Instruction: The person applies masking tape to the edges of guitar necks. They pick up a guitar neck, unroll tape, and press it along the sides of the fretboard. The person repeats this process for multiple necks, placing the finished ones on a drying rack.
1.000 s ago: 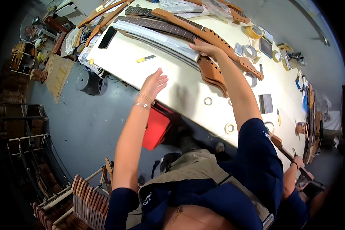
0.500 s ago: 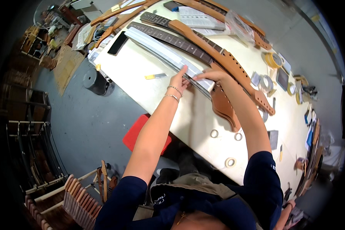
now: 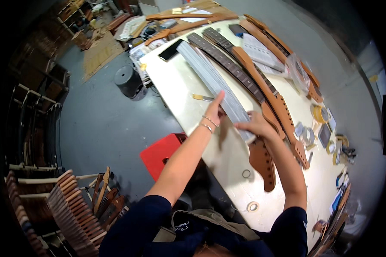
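Note:
Between my two hands is a guitar neck [image 3: 221,85], its long face covered in pale grey strips that look like tape. Its brown headstock [image 3: 261,160], with a row of holes, points toward me. My left hand [image 3: 218,109] grips the neck's left edge, thumb lying on top. Closer to the headstock, my right hand [image 3: 256,125] holds the opposite side, fingers wrapped partly out of sight. A small yellow-handled knife [image 3: 201,97] lies left of the neck. Just to the right rest guitar necks with dark fretboards [image 3: 227,62].
Tape rolls [image 3: 321,114] and a clear plastic bag [image 3: 297,73] lie on the right of the white table [image 3: 227,171]. A black phone [image 3: 171,50] rests at the far left corner. Beside the table stand a red stool [image 3: 161,152] and a dark bucket [image 3: 128,81].
The held neck has rolled, so its grey face now turns more upward and the headstock's holed face shows. Both hands stay on it. The whole view has shifted.

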### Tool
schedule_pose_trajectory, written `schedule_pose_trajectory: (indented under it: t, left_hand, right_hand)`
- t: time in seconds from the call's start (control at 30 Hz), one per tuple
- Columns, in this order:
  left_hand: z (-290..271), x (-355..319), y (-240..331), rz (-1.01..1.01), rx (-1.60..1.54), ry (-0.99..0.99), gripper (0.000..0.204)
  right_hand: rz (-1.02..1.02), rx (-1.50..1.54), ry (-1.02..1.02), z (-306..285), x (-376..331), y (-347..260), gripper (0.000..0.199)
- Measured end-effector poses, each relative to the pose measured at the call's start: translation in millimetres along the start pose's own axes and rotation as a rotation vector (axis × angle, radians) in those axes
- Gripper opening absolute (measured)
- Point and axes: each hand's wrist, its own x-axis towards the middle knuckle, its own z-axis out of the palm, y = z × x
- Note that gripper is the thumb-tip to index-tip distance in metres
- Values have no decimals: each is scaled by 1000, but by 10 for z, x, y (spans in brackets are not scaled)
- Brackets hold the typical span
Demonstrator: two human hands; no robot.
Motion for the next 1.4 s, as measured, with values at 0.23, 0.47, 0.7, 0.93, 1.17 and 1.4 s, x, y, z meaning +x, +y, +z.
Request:
schedule_pose_trajectory:
  t: [0.23, 0.47, 0.7, 0.93, 1.17, 1.4]
  left_hand:
    - [16, -1199, 178, 392, -48, -336, 51]
    - [156, -3041, 842, 849, 18, -264, 79]
    - [-22, -5587, 1088, 1595, 118, 38, 69]
    - [-293, -8242, 946, 1833, 347, 485, 53]
    - [-918, -10285, 1081, 1814, 246, 596, 61]
    - [-1497, -11264, 1636, 1807, -260, 605, 64]
  right_hand:
    - [-432, -256, 259, 390, -1170, -418, 88]
    - [-823, -153, -134, 662, -2109, -1448, 88]
    - [-1293, 34, -738, 1600, -2998, -2331, 105]
    - [-1334, 13, -1144, 2863, -3997, -2511, 126]
    - [-1453, 60, -1223, 3866, -5437, -2871, 94]
    - [-1491, -111, -1357, 4479, -6339, -3966, 69]
